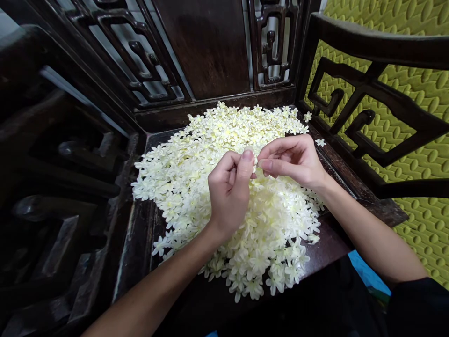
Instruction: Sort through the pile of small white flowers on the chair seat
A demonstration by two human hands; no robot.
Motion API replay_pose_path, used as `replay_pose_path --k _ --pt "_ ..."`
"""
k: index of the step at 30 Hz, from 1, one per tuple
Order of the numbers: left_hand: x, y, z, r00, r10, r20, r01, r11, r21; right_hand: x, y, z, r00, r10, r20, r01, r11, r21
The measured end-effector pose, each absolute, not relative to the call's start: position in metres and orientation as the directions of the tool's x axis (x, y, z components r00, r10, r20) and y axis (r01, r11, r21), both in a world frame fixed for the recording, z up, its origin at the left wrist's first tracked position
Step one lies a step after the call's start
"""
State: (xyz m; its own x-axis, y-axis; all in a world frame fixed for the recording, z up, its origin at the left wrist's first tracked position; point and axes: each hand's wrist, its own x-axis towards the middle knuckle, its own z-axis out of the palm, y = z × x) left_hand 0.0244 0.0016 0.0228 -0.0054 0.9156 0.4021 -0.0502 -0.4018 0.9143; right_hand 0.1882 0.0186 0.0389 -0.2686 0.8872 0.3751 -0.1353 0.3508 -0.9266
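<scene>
A broad heap of small pale cream flowers [196,173] covers most of a dark wooden chair seat. Above its middle, my left hand [233,185] is closed, thumb on top, with a small white flower [255,164] pinched at its fingertips. My right hand [291,161] comes in from the right, its thumb and forefinger pinched together at that same flower. The two sets of fingertips nearly meet, and they hide most of what lies between them.
The chair's carved backrest [206,47] rises behind the heap. Openwork armrests flank it: the left armrest [70,187] and the right armrest [379,103]. Loose flowers [320,142] lie near the right edge. A yellow-green textured surface [417,224] is beyond, and something blue [368,271] shows below.
</scene>
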Motion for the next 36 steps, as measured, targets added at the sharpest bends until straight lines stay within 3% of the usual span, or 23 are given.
replay_pose_path --k 4,31,36 --pt "0.0245 0.0026 0.0223 -0.005 0.907 0.421 -0.054 -0.421 0.906 0.1877 0.0211 0.0363 -0.284 0.858 0.429 -0.189 0.389 -0.902" --pt "0.0245 0.0020 0.0220 0.000 0.916 0.402 -0.049 -0.402 0.914 0.1871 0.0206 0.0357 -0.289 0.863 0.415 -0.246 0.352 -0.903" --pt "0.0242 0.0031 0.0216 -0.023 0.931 0.364 -0.039 -0.365 0.930 0.1827 0.0187 0.0390 -0.216 0.863 0.456 -0.180 0.424 -0.888"
